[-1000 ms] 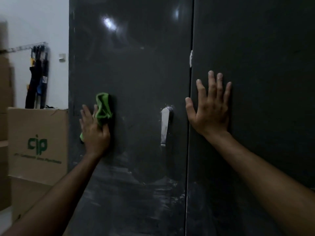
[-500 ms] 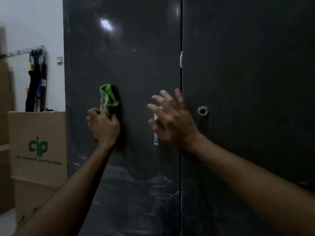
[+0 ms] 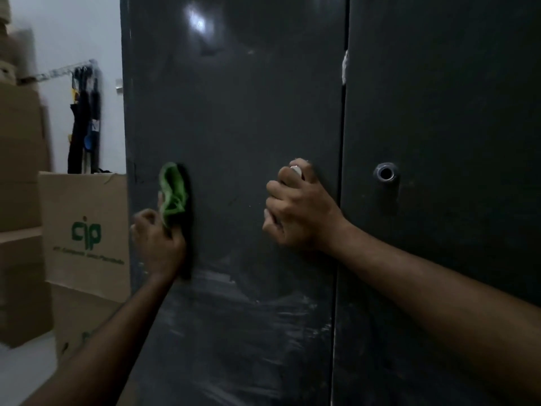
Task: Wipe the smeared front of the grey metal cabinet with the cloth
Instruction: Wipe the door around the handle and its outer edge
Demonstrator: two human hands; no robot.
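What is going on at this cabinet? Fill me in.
A person is wiping the grey metal cabinet. The left hand holds a green cloth against the left door. The right hand is curled round the silver door handle near the gap between the doors. Whitish smears show on the lower left door, below the cloth. A cardboard box stands to the left.

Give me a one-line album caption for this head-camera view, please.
Left hand presses a green cloth to the smeared grey cabinet door; right hand grips its handle.
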